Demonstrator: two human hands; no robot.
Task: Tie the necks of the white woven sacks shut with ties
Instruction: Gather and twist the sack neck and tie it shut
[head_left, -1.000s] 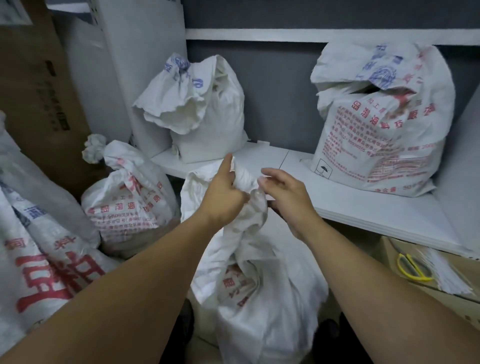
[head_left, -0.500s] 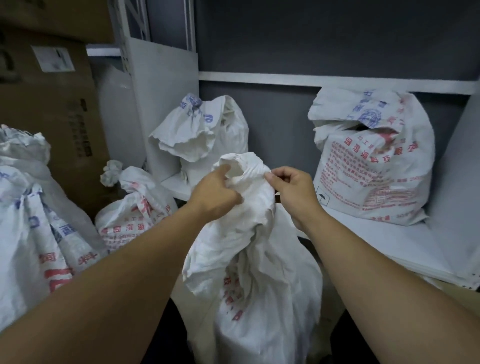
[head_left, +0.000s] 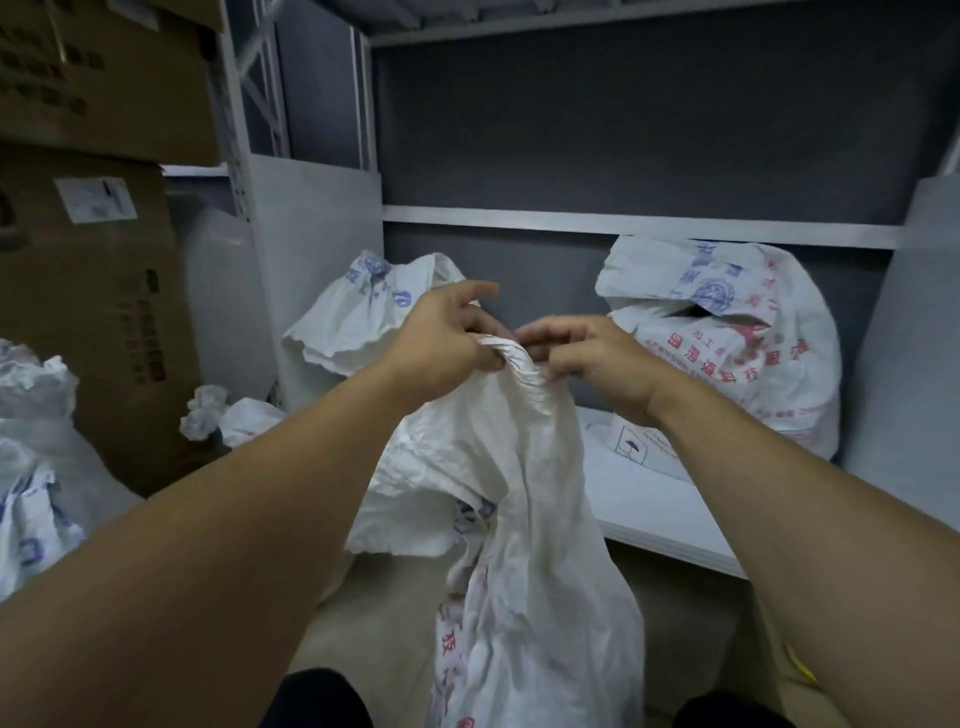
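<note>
A white woven sack (head_left: 535, 545) with red print hangs in front of me, its top edge gathered into pleats. My left hand (head_left: 441, 348) grips the bunched rim from the left. My right hand (head_left: 587, 364) pinches the same rim from the right, fingers curled over the pleats. The two hands almost touch at the gathered neck (head_left: 519, 366). No tie is visible in either hand.
An open sack (head_left: 358, 322) sits on the white shelf (head_left: 649, 504) behind my left hand; a larger printed sack (head_left: 737, 343) stands at the right. A tied sack (head_left: 228, 421) lies low left beside cardboard boxes (head_left: 93, 291). Another sack (head_left: 31, 457) fills the far left.
Both hands have lifted the sack's neck higher and bunched its rim tighter into pleats. My view has tilted upward, showing more of the shelf.
</note>
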